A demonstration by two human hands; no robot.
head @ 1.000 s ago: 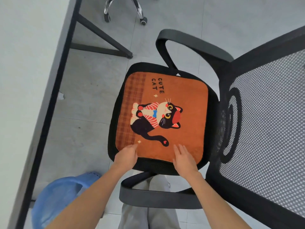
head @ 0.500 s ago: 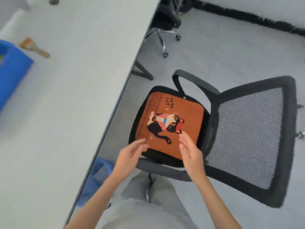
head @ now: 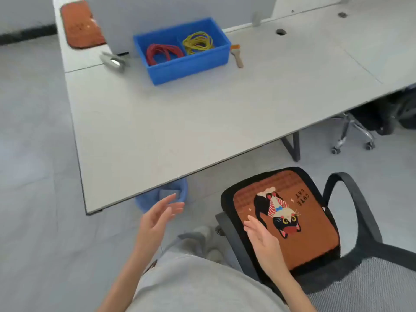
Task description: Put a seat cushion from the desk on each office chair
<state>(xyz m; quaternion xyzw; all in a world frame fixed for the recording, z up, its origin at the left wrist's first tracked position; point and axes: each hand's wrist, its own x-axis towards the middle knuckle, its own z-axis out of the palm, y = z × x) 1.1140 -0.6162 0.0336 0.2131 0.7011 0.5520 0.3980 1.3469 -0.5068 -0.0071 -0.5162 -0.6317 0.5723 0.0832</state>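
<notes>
An orange seat cushion with a black cat picture [head: 310,226] lies flat on the seat of a black mesh office chair [head: 364,224] at the lower right. My right hand [head: 262,240] hovers open over the cushion's near-left edge, holding nothing. My left hand [head: 158,218] is open in the air left of the chair, in front of the desk's near edge. A second orange cushion [head: 80,24] lies at the far left end of the grey desk [head: 202,118], partly hidden behind a grey divider panel.
A blue bin [head: 182,49] with red and yellow bands stands on the desk, a small brush [head: 236,55] to its right and a metal clip [head: 113,60] to its left. A blue bucket [head: 162,194] sits under the desk. Another chair's wheeled base [head: 351,136] is at right.
Both hands have come off the cat cushion, which stays on the chair seat. My view has swung left and up, bringing the desk top, the blue bin and the second cushion into sight.
</notes>
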